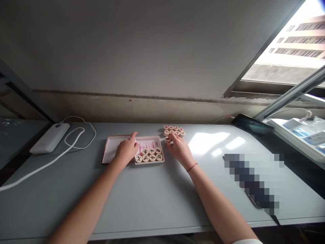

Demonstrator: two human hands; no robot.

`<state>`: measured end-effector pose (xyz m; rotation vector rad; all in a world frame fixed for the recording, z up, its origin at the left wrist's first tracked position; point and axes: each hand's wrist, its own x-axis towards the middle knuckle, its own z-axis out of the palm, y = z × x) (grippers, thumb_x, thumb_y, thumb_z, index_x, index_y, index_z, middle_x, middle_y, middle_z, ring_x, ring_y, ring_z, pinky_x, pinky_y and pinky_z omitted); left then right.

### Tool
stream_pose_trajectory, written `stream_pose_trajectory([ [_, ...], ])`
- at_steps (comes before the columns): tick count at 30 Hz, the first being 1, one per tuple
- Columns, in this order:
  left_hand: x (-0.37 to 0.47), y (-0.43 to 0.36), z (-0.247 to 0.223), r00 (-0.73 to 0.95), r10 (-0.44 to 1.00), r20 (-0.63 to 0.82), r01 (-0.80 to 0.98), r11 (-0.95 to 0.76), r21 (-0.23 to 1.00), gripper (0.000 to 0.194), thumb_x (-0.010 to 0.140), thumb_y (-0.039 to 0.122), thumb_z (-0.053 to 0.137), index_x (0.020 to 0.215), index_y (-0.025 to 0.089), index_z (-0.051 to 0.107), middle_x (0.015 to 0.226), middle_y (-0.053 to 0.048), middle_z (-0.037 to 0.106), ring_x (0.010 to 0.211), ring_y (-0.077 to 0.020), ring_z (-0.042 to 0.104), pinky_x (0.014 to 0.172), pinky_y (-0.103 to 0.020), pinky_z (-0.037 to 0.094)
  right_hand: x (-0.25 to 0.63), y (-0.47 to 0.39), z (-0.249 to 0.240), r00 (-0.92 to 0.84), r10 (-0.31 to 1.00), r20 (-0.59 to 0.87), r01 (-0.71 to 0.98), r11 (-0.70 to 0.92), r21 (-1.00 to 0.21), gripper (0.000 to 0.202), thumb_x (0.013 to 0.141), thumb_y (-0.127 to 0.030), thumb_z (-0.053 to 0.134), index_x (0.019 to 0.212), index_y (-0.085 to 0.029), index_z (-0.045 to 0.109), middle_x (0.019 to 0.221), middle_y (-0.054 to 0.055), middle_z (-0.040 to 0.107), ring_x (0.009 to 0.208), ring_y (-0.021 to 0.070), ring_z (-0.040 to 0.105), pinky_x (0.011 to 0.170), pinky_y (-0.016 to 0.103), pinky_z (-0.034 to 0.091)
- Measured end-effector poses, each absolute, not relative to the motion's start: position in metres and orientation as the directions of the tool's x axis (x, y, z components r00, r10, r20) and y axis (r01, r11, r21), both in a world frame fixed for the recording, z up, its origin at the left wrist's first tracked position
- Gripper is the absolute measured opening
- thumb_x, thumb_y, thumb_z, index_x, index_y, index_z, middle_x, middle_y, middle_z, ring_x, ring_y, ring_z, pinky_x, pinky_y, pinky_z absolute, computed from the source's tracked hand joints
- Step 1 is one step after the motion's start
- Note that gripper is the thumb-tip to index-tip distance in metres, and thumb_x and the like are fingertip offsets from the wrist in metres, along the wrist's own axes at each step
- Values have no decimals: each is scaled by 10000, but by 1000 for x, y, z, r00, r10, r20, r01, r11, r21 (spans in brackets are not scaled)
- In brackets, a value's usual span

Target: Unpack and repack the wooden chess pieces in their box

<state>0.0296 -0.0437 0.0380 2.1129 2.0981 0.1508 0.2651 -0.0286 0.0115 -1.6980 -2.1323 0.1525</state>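
Black-marked discs (152,158) lie inside the open box (149,163).

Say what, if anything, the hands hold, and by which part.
The right hand seems to pinch a round piece by its edge; the left hand is by the box of pieces, any hold unclear.

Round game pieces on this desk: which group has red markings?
The red-marked pieces stand in rows directly on the desk, by the right hand; the black-marked pieces sit inside the open box.
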Motion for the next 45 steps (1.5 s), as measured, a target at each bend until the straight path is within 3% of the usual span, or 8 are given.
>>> stream_pose_trajectory([
  [7,28,-42,37,-11,1000,-19,976,15,216,484,875,211,345,1354,175,406,718,-50,665,695,-242,647,632,-293,442,266,-23,5,-137,949,283,892,243,-381,92,891,-257,494,942,-204,550,879,64,661,795,196,586,617,256,378],
  [13,32,-45,38,81,973,216,963,-133,236,334,907,299,375,1108,201,622,1004,-106,627,941,-252,585,797,-333,447,258,-30,15,-152,899,410,827,343,-446,201,926,-306,429,983,-192,585,919,88,610,751,185,571,636,273,424],
  [17,40,-52,44,283,957,61,921,-289,262,356,912,310,358,781,211,675,966,-80,622,975,-255,527,836,-394,404,242,-43,23,-300,857,420,682,500,-533,248,955,-297,403,999,-206,630,990,85,592,783,160,593,719,263,463],
  [23,45,-57,48,311,949,-53,921,-287,263,323,909,264,320,749,197,592,1019,-74,647,1034,-254,517,838,-417,368,229,-50,17,-492,830,262,638,549,-540,259,961,-308,414,1048,-237,647,1042,63,619,752,137,613,689,241,460],
  [31,41,-53,45,323,946,7,888,-306,344,187,872,299,392,810,213,545,900,-33,679,981,-248,568,876,-430,350,230,-49,16,-453,840,298,646,540,-540,251,949,-271,411,1033,-224,644,1036,77,630,746,143,608,677,245,456],
  [34,42,-52,49,293,948,124,840,-317,441,174,878,329,418,888,221,555,903,-21,682,937,-224,591,896,-407,366,229,-51,20,-359,855,374,607,518,-602,271,898,-298,489,1125,-207,607,1130,108,618,649,124,565,655,264,458],
  [38,48,-54,54,290,939,183,641,-333,691,222,894,391,436,992,229,553,903,-8,678,869,-181,621,841,-315,446,224,-54,29,-294,888,353,432,453,-779,249,878,-306,477,1068,-203,602,981,62,673,519,89,463,516,236,410],
  [45,54,-52,42,111,973,201,450,-229,863,224,864,401,517,980,214,556,947,-24,662,850,-161,654,787,-276,514,257,-35,40,-78,969,235,404,246,-881,249,825,-404,523,934,-191,590,868,63,666,679,151,584,588,264,438],
])
